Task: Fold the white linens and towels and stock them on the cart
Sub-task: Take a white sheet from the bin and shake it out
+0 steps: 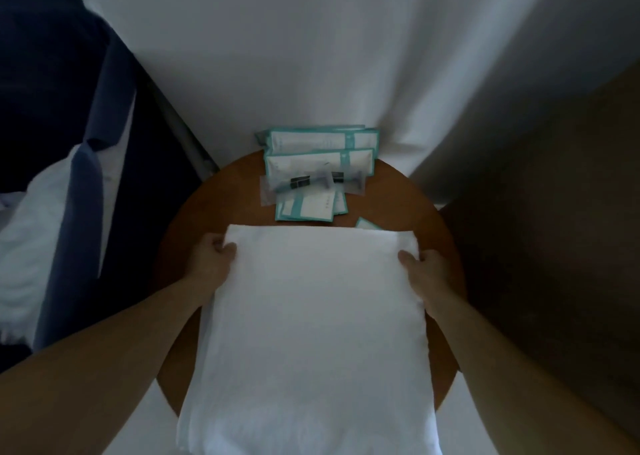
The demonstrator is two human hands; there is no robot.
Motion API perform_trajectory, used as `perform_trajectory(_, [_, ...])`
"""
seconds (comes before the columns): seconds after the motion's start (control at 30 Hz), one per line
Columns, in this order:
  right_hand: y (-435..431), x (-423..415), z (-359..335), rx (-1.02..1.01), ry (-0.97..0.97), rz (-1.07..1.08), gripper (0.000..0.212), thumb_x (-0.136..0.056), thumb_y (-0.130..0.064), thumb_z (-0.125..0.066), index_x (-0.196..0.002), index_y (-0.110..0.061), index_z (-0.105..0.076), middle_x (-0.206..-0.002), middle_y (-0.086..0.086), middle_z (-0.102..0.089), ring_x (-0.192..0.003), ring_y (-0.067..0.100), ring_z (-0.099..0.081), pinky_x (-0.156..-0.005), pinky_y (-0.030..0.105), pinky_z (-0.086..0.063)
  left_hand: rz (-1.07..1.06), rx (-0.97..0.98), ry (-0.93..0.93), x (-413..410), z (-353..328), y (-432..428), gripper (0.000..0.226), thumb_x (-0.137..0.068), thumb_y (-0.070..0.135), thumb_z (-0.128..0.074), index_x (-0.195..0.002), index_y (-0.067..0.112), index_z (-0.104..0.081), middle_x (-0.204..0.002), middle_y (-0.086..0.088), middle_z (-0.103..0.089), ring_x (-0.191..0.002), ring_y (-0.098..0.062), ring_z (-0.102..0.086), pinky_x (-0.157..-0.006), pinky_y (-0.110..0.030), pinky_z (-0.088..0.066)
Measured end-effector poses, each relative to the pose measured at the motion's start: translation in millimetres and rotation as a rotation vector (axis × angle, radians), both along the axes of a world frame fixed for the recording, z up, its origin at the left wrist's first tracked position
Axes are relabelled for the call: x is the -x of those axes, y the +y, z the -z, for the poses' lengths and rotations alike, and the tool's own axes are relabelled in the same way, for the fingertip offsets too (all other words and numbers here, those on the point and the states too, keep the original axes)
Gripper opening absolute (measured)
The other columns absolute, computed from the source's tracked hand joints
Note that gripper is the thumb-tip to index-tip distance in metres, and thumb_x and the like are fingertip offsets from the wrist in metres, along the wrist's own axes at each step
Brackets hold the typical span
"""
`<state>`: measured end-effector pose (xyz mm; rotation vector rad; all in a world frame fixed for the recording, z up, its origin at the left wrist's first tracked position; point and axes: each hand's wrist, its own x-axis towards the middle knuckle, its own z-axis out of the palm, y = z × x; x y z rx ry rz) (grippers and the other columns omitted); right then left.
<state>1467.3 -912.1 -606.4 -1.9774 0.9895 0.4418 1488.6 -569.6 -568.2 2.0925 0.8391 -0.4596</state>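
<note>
Towel [311, 316]: white, folded into a long rectangle, lay flat on the round table. Near end hung past the table's front edge toward the camera.
Left hand [211, 260]: clamped on the towel's far left corner, thumb on top, fingers out of sight under the cloth.
Right hand [424, 269]: clamped on the far right corner the same way, thumb on top, fingers tucked under.
Table [221, 195]: brown wood, bare at both sides of the towel and in a strip beyond it.
Packets [318, 153]: white with teal edges, piled at the back of the table, just beyond the towel's far edge. One more teal corner showed at the towel's far right edge.
Clear sachets [304, 183]: lay across the packets, small dark items inside (too blurred to name).
White drape [311, 56]: hung behind the table, met the rearmost packets.
Blue fabric [86, 212]: dark, draped at far left, well apart from the towel.
White bedding [34, 229]: bunched beside the blue fabric, left edge of view.
Right side: dim brown surface, no detail readable.
</note>
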Motion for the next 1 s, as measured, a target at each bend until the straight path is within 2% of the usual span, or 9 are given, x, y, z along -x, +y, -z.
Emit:
perform_trajectory(0.07, [2, 7, 1, -0.022, -0.018, 0.04, 0.046, -0.092, -0.039, -0.065, -0.124, -0.006, -0.058, -0.113, 0.011, -0.065, -0.093, 0.025, -0.06, -0.081, 0.039, -0.049, -0.031, 0.048, 0.004, 2, 0, -1, 0.049, -0.097, 0.02, -0.059, -0.141, 0.005, -0.042, -0.136, -0.016, -0.053, -0.12, -0.034, -0.053, -0.097, -0.045, -0.046])
perform_trajectory(0.17, [7, 24, -8, -0.013, -0.039, 0.043, 0.054, -0.089, -0.042, -0.068, -0.131, -0.011, -0.053, -0.122, 0.012, -0.064, -0.105, 0.032, -0.063, -0.095, 0.052, -0.052, 0.009, 0.098, -0.024, 17, -9, -2, 0.066, -0.094, 0.017, -0.065, -0.149, 0.006, -0.03, -0.143, -0.014, -0.047, -0.126, -0.033, -0.05, -0.105, -0.047, -0.044])
perform_trajectory(0.27, [15, 55, -25, 0.078, -0.046, -0.011, 0.059, -0.088, -0.047, -0.066, -0.134, -0.013, -0.049, -0.126, 0.012, -0.062, -0.109, 0.036, -0.062, -0.096, 0.054, -0.051, 0.086, 0.085, -0.036, 49, -16, -5, 0.069, -0.092, 0.015, -0.067, -0.149, 0.007, -0.029, -0.143, -0.014, -0.047, -0.128, -0.034, -0.048, -0.106, -0.049, -0.043])
perform_trajectory(0.37, [22, 97, -35, 0.113, -0.046, -0.076, 0.058, -0.089, -0.046, -0.065, -0.133, -0.012, -0.05, -0.125, 0.014, -0.063, -0.109, 0.039, -0.061, -0.097, 0.051, -0.05, 0.095, 0.11, -0.037, 88, -16, -2, 0.062, -0.091, 0.015, -0.068, -0.143, 0.005, -0.036, -0.136, -0.015, -0.053, -0.119, -0.032, -0.054, -0.099, -0.043, -0.048])
perform_trajectory(0.5, [29, 152, -36, 0.128, -0.002, -0.065, 0.06, -0.091, -0.047, -0.062, -0.136, -0.01, -0.049, -0.125, 0.014, -0.063, -0.111, 0.038, -0.06, -0.097, 0.046, -0.049, 0.133, 0.094, 0.026, 140, -2, 13, 0.062, -0.092, 0.029, -0.067, -0.143, 0.007, -0.039, -0.134, -0.012, -0.055, -0.115, -0.032, -0.057, -0.099, -0.045, -0.049])
perform_trajectory(0.67, [32, 213, -30, 0.171, 0.111, -0.059, 0.062, -0.093, -0.053, -0.053, -0.141, -0.014, -0.044, -0.128, 0.015, -0.061, -0.111, 0.041, -0.059, -0.095, 0.048, -0.05, 0.149, -0.012, 0.046, 192, 12, 24, 0.057, -0.091, 0.042, -0.065, -0.132, 0.006, -0.049, -0.125, -0.012, -0.06, -0.092, -0.021, -0.05, -0.078, -0.031, -0.041])
perform_trajectory(0.77, [32, 230, -29, 0.257, 0.122, -0.075, 0.059, -0.095, -0.055, -0.047, -0.135, -0.012, -0.047, -0.125, 0.019, -0.062, -0.11, 0.043, -0.059, -0.096, 0.051, -0.048, 0.082, 0.012, -0.033, 208, 14, 26, 0.053, -0.089, 0.041, -0.067, -0.125, 0.005, -0.053, -0.115, -0.01, -0.061, -0.089, -0.023, -0.054, -0.075, -0.032, -0.044])
perform_trajectory(0.9, [31, 242, -25, 0.31, 0.107, -0.091, 0.051, -0.099, -0.052, -0.039, -0.128, -0.011, -0.048, -0.124, 0.02, -0.063, -0.111, 0.044, -0.058, -0.1, 0.054, -0.044, 0.049, -0.053, -0.104, 229, 18, 26, 0.045, -0.09, 0.042, -0.066, -0.117, 0.008, -0.055, -0.102, -0.004, -0.058, -0.08, -0.019, -0.052, -0.064, -0.028, -0.039])
perform_trajectory(1.0, [32, 246, -19, 0.357, 0.102, -0.1, 0.05, -0.103, -0.051, -0.027, -0.117, -0.008, -0.048, -0.118, 0.025, -0.063, -0.109, 0.045, -0.058, -0.101, 0.053, -0.042, 0.036, -0.033, -0.111, 241, 26, 26, 0.044, -0.09, 0.045, -0.065, -0.114, 0.009, -0.057, -0.099, -0.002, -0.059, -0.084, -0.022, -0.055, -0.071, -0.031, -0.044])
